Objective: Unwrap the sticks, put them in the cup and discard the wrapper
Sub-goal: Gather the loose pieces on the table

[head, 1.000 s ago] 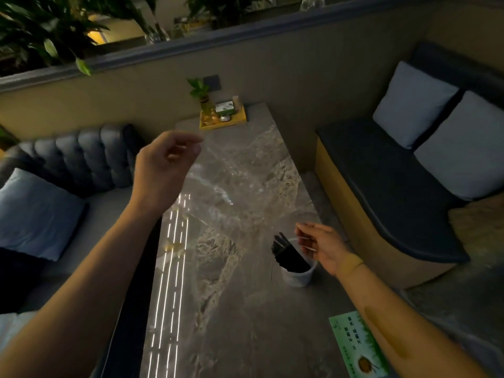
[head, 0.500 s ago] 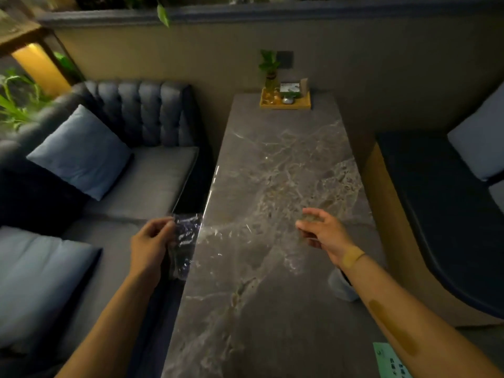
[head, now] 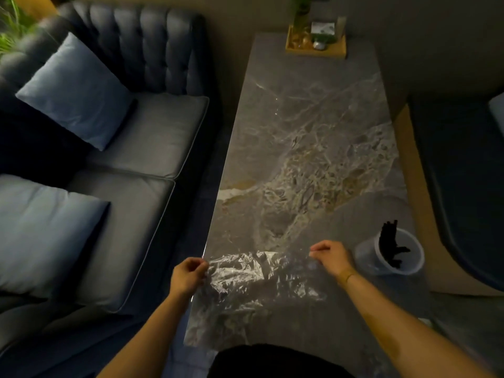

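**Over the near table end: wrapper spread between two hands**

Clear crinkled wrapper (head: 261, 276): stretched flat above the marble table (head: 313, 148), left hand (head: 188, 274) and right hand (head: 331, 256) each pinching an edge with fingers closed on the film, probably readying it for discarding. Dark sticks (head: 391, 245): standing in the white cup (head: 390, 252), just right of the right hand.

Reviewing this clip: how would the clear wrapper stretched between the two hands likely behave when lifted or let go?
The wrapper looks like thin, crinkled clear film, so probably floppy and very light. It spans between the left hand and right hand, so released it would likely sag or crumple. Its glossy sheen suggests a slippery pinch.
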Action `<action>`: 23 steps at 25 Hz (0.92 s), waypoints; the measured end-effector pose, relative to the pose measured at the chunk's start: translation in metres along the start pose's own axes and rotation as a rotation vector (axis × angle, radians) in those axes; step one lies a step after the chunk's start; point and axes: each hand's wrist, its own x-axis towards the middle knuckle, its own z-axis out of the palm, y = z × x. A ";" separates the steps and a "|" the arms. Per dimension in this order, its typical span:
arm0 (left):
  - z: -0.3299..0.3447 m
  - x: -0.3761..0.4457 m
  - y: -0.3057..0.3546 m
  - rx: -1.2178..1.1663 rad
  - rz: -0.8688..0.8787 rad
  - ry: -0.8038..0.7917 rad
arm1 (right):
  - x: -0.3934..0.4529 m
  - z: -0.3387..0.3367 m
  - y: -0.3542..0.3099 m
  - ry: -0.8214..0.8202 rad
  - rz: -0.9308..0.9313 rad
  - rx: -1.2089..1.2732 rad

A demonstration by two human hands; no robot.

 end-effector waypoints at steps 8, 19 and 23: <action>0.014 0.012 0.009 0.379 0.189 -0.061 | -0.019 0.000 0.031 0.108 -0.023 -0.021; 0.051 -0.030 0.052 0.798 0.782 -0.067 | -0.076 -0.033 0.078 0.077 -0.080 -0.190; 0.102 -0.055 0.077 0.795 0.924 -0.164 | -0.093 -0.073 0.107 0.171 -0.135 -0.270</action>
